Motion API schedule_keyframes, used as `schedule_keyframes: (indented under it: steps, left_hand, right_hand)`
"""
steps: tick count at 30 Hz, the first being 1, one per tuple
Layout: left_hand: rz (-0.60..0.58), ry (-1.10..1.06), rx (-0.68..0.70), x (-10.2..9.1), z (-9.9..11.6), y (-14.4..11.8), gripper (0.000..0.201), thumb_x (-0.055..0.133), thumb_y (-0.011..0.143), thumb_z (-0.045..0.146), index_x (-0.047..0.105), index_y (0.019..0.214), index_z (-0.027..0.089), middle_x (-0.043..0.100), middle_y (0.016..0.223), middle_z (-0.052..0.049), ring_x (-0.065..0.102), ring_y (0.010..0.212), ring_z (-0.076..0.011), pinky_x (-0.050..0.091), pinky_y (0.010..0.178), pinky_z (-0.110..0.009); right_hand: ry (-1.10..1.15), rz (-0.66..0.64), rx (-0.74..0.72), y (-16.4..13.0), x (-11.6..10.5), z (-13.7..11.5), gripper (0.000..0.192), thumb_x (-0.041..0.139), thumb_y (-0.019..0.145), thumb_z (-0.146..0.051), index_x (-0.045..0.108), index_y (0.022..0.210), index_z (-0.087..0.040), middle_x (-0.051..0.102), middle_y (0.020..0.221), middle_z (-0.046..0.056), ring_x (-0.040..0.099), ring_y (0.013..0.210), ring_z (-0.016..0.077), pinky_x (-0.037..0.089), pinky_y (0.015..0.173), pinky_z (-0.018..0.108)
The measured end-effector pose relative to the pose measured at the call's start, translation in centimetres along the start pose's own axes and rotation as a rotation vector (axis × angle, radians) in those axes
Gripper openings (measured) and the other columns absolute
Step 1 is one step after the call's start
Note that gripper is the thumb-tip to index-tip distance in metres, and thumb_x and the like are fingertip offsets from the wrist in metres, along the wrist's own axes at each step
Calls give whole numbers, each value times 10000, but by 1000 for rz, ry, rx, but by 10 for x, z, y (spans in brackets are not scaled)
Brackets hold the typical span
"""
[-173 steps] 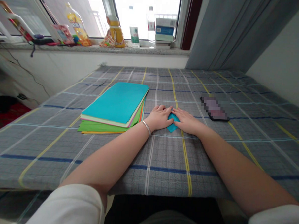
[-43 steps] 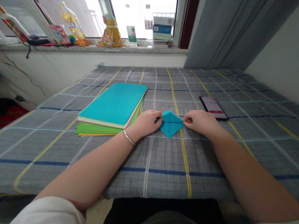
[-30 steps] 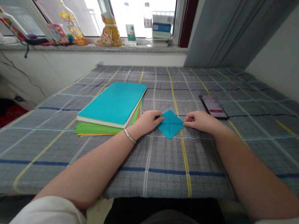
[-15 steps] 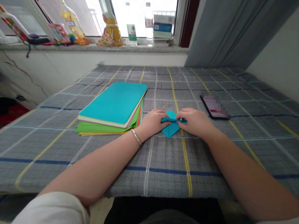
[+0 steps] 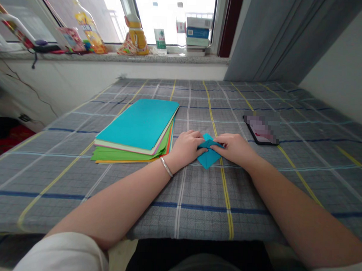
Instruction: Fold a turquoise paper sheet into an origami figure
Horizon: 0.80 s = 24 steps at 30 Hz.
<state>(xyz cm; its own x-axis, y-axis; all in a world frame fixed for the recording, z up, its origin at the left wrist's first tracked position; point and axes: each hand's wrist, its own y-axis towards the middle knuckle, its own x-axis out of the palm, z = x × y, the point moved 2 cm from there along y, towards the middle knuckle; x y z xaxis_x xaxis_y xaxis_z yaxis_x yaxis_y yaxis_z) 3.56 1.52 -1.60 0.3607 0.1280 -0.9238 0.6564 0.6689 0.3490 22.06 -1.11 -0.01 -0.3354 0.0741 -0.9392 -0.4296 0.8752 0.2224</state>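
Note:
A small piece of folded blue paper (image 5: 208, 159) lies on the plaid cloth between my hands, one corner pointing toward me. My left hand (image 5: 189, 147) pinches its left side, thumb in front and fingers over the top. From the right, my right hand (image 5: 236, 149) grips the opposite side between thumb and fingers. A raised fold shows across the paper's middle, between my fingertips. The fingers hide both side corners. Beside my left hand rests a stack of coloured paper (image 5: 138, 123), blue on top, with green and orange sheets lower down.
A phone (image 5: 261, 130) lies to the right, beyond my right hand. The plaid cloth (image 5: 201, 220) covers the surface, whose near edge is close to my body. On the windowsill (image 5: 172, 60) at the back stand bottles, boxes and a tube. A grey curtain (image 5: 272, 35) hangs at the back right.
The raised fold across the paper was a narrow, twisted strip and now looks wider and flatter in the middle. My right hand has shifted slightly, its fingers now farther from my left hand's.

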Motion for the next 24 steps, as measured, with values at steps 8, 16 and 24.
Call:
schedule_keyframes:
  steps: [8, 16, 24]
  left_hand:
    - [-99, -136, 102, 1, -2, 0, 173, 649, 889, 328, 717, 834, 179, 697, 983, -55, 625, 909, -190, 461, 896, -342]
    - [-99, -344, -21, 1, -9, 2, 282, 565, 924, 335, 657, 708, 177, 652, 779, -17, 605, 799, -158, 464, 768, -285]
    - [-9, -297, -284, 0, -10, 3, 380, 531, 932, 355, 502, 598, 176, 530, 635, 8, 506, 641, -139, 344, 590, -267]
  right_hand:
    - [36, -73, -98, -2, 0, -2, 220, 549, 904, -322, 693, 779, -212, 665, 804, 26, 588, 775, 164, 377, 686, 267]
    - [197, -76, -11, 0, 2, 4, 315, 498, 927, -375, 646, 708, -203, 651, 741, 15, 577, 729, 161, 369, 654, 274]
    - [263, -61, 197, 6, 9, 12, 317, 443, 916, -389, 537, 674, -208, 614, 686, 11, 542, 660, 160, 330, 588, 293]
